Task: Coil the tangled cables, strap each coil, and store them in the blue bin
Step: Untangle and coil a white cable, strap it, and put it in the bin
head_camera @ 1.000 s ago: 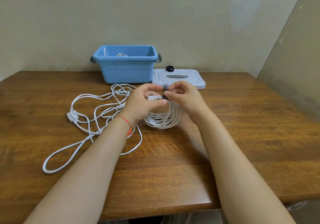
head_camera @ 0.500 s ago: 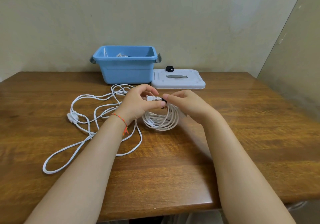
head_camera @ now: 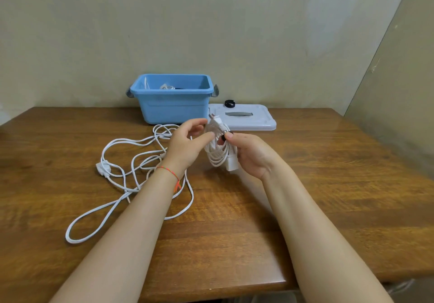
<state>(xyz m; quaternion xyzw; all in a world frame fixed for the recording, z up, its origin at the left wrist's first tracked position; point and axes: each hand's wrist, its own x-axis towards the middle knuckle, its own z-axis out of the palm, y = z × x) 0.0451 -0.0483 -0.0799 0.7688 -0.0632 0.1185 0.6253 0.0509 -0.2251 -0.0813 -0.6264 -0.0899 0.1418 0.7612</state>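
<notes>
So the coiled white cable (head_camera: 217, 153) is up off the surface, held between both hands roughly over the middle, a bit toward the far edge. It's a tight bundle of loops hanging more or less upright, with one plug end (head_camera: 215, 120) poking up out of the top and a chunkier white connector (head_camera: 231, 165) at the bottom. There's a dark strap (head_camera: 223, 137) at the upper part of the coil. The right hand (head_camera: 252, 154) has it pinched between thumb and fingertip, with the rest of that hand curled around the coil's right side. The left hand (head_camera: 187, 143) is on the other side with its thumb pressed against the loops and its fingers bent loosely above; there's an orange thread bracelet (head_camera: 170, 173) on that wrist.

Left of the hands, a second white cable (head_camera: 122, 178) is sprawled loose and tangled on the surface, with one long loop running out toward the near left corner.

At the far edge sits the blue bin (head_camera: 172, 105), open, with a bit of white cable showing inside. Its pale lid (head_camera: 253, 122) lies flat just beside it on the right, touching or nearly so, and another small black strap (head_camera: 229, 103) sits on the back of the lid. The wooden surface (head_camera: 328, 185) backs up against a plain wall.
</notes>
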